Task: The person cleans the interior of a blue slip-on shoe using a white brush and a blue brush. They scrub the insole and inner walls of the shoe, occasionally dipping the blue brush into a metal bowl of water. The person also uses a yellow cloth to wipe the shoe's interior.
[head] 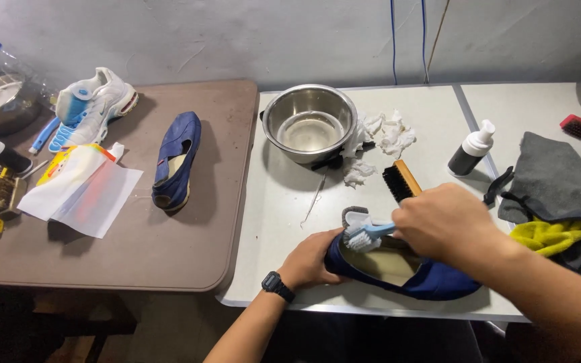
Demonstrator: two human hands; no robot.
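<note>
Dark blue slip-on shoe (432, 279) lies on its side at the near edge of the white table (284, 195), opening facing up toward me. My left hand (311, 262) clamps its heel end from the left, fingers wrapped round the fabric. My right hand (448, 225) is closed round the handle of a small blue-and-white brush (364, 235), bristles touching the shoe's rim at the heel.

Handling guess: the shoe looks like soft canvas, light, and it will likely fold or twist if held at one end only. The sole edge and heel are the stiffest places to hold; the upper gives under pressure. Possibly damp, so maybe a bit slippery, but I can't tell from here.

Just beyond the shoe, a wooden brush with black bristles (401, 180) lies flat. Farther back sits a steel bowl (309, 122) with crumpled white tissue (384, 138) beside it on the right. Right of that, a small dark bottle with a white pump top (472, 149). At the right edge, a grey cloth (556, 181) over a yellow cloth (549, 235).

On the brown table (169, 228) to the left: the matching blue shoe (177, 160), a white and light-blue sneaker (95, 107), and a sheet of white paper (82, 191), all well apart from my hands.
</note>
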